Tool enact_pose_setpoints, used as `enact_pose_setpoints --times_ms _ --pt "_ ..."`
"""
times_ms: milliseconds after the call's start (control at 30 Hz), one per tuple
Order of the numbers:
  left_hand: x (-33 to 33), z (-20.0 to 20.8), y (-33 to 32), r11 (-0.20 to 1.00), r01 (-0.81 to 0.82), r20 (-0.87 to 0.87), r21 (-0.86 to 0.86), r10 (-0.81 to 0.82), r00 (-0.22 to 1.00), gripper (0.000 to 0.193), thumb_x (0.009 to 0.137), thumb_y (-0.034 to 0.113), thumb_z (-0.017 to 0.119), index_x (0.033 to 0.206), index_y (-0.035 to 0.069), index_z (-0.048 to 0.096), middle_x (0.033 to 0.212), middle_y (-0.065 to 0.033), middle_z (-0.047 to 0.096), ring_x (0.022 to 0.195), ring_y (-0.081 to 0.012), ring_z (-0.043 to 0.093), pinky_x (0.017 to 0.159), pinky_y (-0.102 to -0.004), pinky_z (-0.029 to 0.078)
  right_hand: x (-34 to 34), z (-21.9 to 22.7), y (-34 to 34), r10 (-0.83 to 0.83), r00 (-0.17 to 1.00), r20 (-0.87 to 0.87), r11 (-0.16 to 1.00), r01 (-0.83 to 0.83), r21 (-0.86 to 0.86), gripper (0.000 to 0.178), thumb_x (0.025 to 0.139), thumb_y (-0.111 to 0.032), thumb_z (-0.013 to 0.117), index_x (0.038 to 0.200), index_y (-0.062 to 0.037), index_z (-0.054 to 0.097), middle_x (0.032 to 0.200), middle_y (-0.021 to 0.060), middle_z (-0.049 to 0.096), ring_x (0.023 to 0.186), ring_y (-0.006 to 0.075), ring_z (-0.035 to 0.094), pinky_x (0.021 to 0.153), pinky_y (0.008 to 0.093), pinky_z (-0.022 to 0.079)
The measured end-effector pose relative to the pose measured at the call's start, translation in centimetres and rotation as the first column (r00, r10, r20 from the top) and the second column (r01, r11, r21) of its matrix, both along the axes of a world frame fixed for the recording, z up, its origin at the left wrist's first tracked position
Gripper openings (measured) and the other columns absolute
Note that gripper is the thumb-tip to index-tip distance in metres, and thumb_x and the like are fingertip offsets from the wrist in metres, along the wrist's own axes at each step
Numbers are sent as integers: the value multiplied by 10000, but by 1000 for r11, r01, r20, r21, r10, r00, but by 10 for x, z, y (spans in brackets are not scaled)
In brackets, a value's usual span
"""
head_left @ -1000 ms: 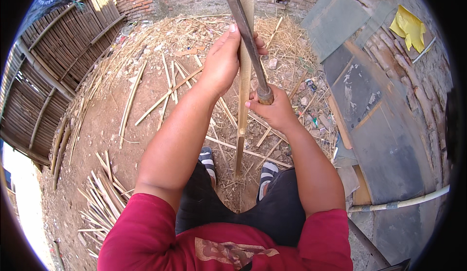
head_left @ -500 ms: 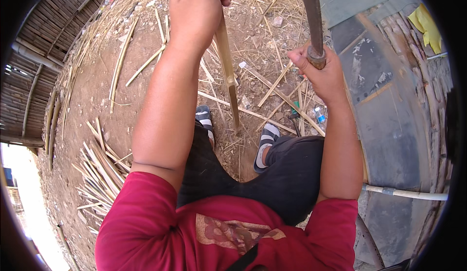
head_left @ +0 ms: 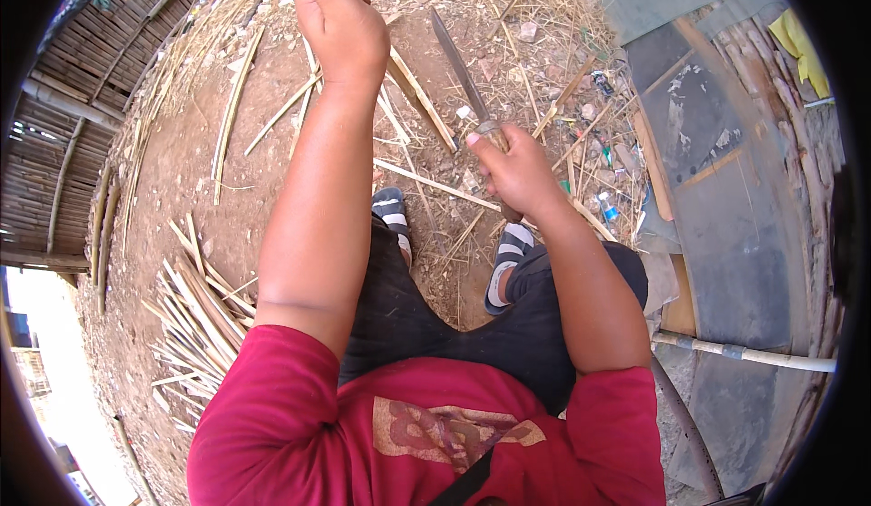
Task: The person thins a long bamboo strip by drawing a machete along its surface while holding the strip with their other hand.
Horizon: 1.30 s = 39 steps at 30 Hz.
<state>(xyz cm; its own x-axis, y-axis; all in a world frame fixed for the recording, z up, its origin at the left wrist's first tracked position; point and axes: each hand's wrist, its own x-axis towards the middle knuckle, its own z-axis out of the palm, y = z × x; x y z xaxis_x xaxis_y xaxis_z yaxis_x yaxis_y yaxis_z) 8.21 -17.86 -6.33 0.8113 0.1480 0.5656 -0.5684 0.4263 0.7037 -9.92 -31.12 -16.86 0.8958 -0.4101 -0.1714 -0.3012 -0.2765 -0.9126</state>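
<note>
My left hand (head_left: pixel 340 20) is raised at the top edge, its fingers closed around a split bamboo strip (head_left: pixel 425 102). The grip itself is mostly hidden behind the hand and wrist. From behind my wrist the strip slants down to the right, its lower end beside the knife. My right hand (head_left: pixel 522 175) is wrapped around the handle of a machete (head_left: pixel 463 70) in front of my right knee. Its long dark blade points away and to the left, apart from the strip's lower end. Part of the handle shows below my fist.
A heap of split bamboo strips (head_left: pixel 195 320) lies on the dirt at the left. Loose strips and straw litter the ground ahead of my sandalled feet (head_left: pixel 392 216). Grey sheets (head_left: pixel 726 261) lie along the right, with a pale pole (head_left: pixel 771 358). A bamboo wall (head_left: pixel 59 143) stands far left.
My right hand with the machete has come down and left, and the blade has swung to point leftward. The bamboo strip has tilted, its lower end rising off to the right.
</note>
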Motion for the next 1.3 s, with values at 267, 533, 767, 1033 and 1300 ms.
enact_pose_setpoints --times_ms 267,533,767,1033,1300 --pt "16 -10 -1 991 -132 -2 -26 132 991 660 1049 703 296 1018 63 453 859 -21 447 718 -120 377 647 -277 352 6 -37 44 99 995 -21 950 -100 -297 519 946 -375 680 1195 74 610 1053 314 701 1028 464 682 896 508 523" --pt "23 -15 8 993 -119 4 4 119 993 676 1041 715 279 1040 58 438 843 -11 421 710 -112 362 639 -267 335 14 -11 37 -5 1000 11 981 7 -194 439 905 -309 726 1144 44 623 974 278 716 967 442 706 867 493 541" --pt "17 -10 -1 983 -173 -4 -56 173 985 652 1047 703 268 1032 73 435 812 6 405 682 -105 334 627 -258 322 11 -88 83 -80 996 -31 988 75 -134 418 896 -247 723 1176 36 593 966 285 714 985 482 691 862 522 533" --pt "27 -19 22 991 -102 -19 -85 101 995 602 1068 663 250 1027 93 439 783 19 391 659 -102 320 591 -263 316 12 -62 79 -131 978 165 981 152 -119 470 882 -229 724 1244 41 597 908 261 718 881 472 704 791 493 546" --pt "34 -20 25 981 -171 -83 -89 164 983 641 1064 671 242 1032 70 461 786 11 408 640 -113 333 592 -268 342 18 -110 72 -112 988 -105 992 104 -78 420 877 -224 696 1208 21 614 1003 282 717 994 453 698 869 517 541"
